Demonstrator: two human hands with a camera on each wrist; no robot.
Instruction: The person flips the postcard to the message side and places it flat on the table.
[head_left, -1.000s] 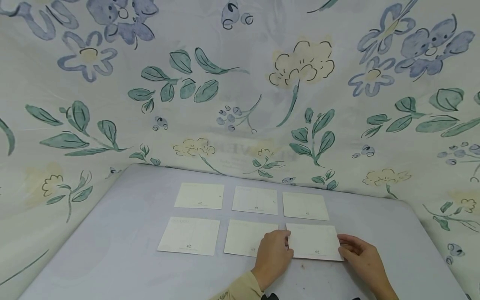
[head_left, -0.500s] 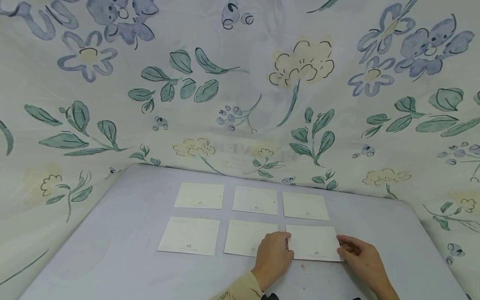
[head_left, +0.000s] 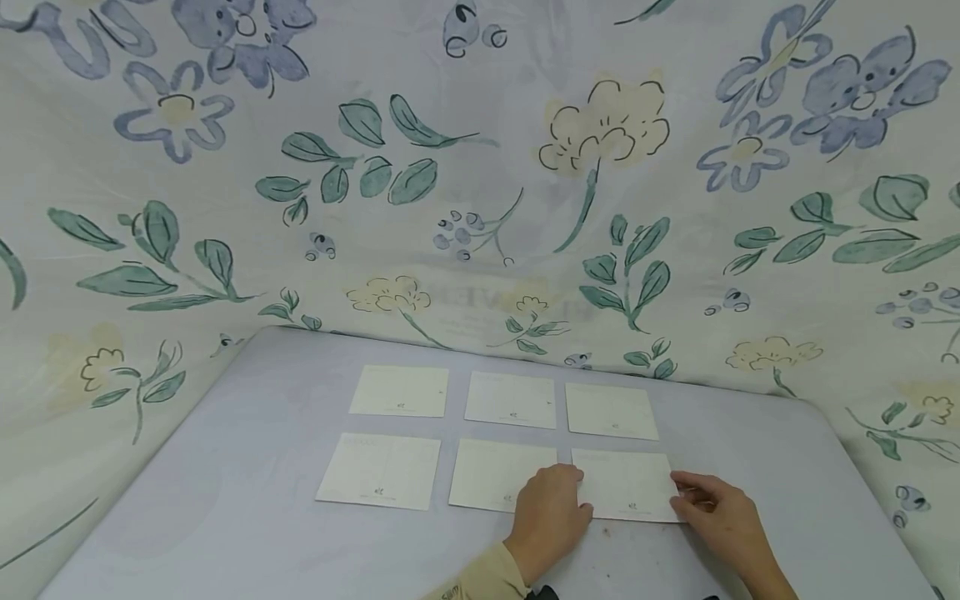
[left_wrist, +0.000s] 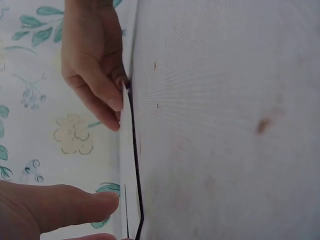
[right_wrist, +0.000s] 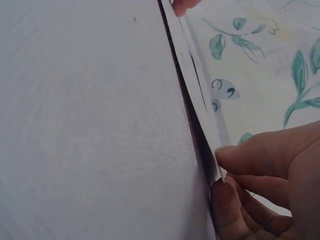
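Note:
In the head view, a pale rectangular card [head_left: 627,482], perhaps a postcard, lies at the right of the front row. My right hand [head_left: 723,517] pinches its near right corner, thumb [right_wrist: 250,155] above and a finger [right_wrist: 227,207] below; the right wrist view shows that corner raised slightly, with a dark shadow under it. At the card's left edge, my left hand [head_left: 547,517] rests its fingertips, and the thumb [left_wrist: 95,202] reaches fairly straight over the near left corner. The left hand partly covers the neighbouring card [head_left: 491,475].
Another card [head_left: 378,471] lies at the front left. Three cards, left [head_left: 400,390], middle [head_left: 512,398] and right [head_left: 611,410], form the back row. They lie on a white table [head_left: 225,500] with small brown specks. A floral cloth [head_left: 480,208] hangs behind.
Both hands have shifted slightly: the left hand rightward, its thumb further over the card's corner, and the right hand a little leftward. The card has barely moved; the other cards stay put.

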